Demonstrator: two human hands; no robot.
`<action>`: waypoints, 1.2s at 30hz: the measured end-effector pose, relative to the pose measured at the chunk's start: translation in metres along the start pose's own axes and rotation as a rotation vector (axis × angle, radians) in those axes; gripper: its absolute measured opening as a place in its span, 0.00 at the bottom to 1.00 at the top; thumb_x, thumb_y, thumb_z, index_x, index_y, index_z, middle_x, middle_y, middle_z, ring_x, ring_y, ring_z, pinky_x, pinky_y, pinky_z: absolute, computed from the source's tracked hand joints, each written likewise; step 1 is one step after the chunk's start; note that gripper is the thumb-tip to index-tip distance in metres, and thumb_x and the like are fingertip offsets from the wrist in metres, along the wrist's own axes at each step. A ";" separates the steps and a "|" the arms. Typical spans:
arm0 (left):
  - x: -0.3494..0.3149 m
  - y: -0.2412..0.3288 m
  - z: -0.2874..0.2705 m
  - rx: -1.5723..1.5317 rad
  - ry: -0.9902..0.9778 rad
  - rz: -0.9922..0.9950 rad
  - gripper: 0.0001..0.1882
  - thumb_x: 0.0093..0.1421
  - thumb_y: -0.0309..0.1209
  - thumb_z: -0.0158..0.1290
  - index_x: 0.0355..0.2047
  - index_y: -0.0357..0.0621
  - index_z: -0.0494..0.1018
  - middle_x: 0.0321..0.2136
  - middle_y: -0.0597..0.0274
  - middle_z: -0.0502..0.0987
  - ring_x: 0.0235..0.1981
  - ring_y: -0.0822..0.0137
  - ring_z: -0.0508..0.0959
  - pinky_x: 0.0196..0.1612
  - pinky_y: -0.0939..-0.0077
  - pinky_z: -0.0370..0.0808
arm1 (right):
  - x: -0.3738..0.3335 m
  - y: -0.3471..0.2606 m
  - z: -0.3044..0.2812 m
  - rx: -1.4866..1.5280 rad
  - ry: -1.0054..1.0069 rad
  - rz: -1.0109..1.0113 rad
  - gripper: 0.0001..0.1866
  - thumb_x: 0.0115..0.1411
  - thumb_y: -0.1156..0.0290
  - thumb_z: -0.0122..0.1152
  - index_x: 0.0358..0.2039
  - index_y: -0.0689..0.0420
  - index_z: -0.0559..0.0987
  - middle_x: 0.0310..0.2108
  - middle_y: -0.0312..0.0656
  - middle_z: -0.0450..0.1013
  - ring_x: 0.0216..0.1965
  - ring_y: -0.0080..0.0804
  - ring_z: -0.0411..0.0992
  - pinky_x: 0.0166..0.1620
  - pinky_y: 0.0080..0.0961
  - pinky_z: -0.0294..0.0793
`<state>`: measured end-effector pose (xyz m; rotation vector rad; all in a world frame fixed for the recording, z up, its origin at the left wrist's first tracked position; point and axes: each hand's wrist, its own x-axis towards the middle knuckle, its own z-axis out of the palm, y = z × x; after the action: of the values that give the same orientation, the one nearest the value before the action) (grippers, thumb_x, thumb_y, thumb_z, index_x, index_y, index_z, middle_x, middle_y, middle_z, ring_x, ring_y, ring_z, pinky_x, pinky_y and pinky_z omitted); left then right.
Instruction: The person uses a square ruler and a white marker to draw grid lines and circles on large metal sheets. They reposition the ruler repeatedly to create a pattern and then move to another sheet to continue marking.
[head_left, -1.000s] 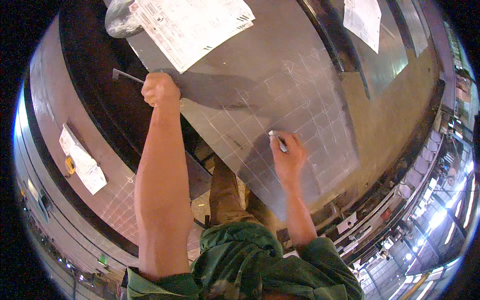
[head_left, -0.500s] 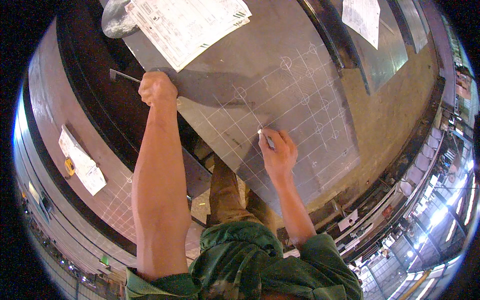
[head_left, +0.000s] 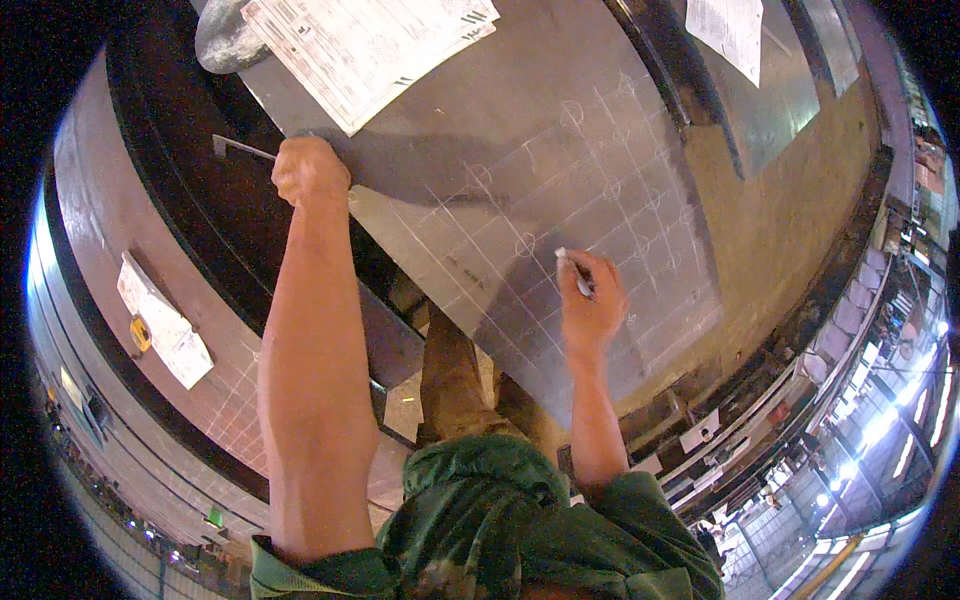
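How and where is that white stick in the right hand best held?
Probably around its middle, pinched from the near side, as the right hand does with thumb and fingers. The white stick is slim, and its tip points away from the person, over the metal plate, so that grip leaves the tip bare.

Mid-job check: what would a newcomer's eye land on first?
First, the white grid with circles drawn across the flat grey metal plate, where the right hand holds a slim white marking stick. Next, the left hand, fisted around a thin metal tool at the plate's left edge. Printed white sheets lie at the top.
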<state>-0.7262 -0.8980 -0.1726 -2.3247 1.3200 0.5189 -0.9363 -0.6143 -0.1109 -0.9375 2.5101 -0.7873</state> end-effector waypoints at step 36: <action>0.024 -0.004 0.012 0.106 -0.011 0.057 0.19 0.51 0.31 0.63 0.44 0.42 0.77 0.47 0.56 0.78 0.48 0.60 0.79 0.48 0.71 0.78 | -0.054 0.042 -0.016 -0.085 0.109 0.051 0.07 0.51 0.79 0.66 0.33 0.57 0.81 0.29 0.44 0.75 0.31 0.37 0.76 0.32 0.30 0.75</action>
<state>-0.7123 -0.9070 -0.1944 -2.2011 1.3779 0.4674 -0.9262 -0.5450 -0.1172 -0.8766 2.6690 -0.7395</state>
